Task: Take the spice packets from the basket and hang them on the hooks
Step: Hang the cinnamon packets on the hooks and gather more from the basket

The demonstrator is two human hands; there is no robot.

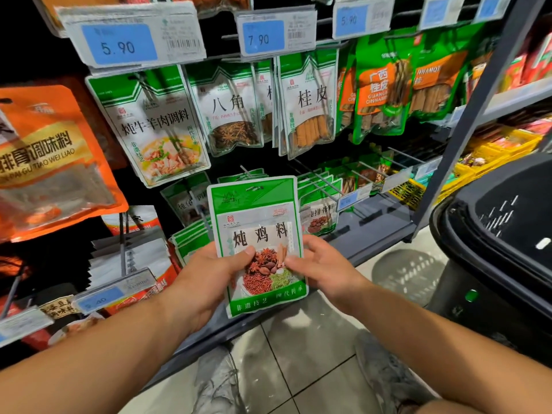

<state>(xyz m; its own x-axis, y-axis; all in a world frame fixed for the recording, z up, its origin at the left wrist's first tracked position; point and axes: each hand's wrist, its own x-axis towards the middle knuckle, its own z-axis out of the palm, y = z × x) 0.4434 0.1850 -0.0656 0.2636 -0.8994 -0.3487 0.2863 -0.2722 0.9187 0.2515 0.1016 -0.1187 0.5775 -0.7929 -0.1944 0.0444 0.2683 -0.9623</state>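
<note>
A green-and-white spice packet [257,222] with star anise pictured on it stands upright in front of the lower hooks. My left hand [209,276] grips its left side, thumb on the front. My right hand [319,264] pinches its right edge with thumb and fingers. Its hang hole at the top is free of any hook. The black basket [495,234] stands to my right; what lies inside it is hidden. Bare metal hooks [322,177] stick out behind the packet, and more green packets [191,237] hang low at its left.
Rows of packets hang above: a beef-and-lamb seasoning packet [155,124], star anise [230,112], cinnamon [310,106]. An orange packet [50,162] juts out at the left. Price tags [128,37] line the top rail. A grey upright post [478,100] stands at the right, tiled floor [298,369] below.
</note>
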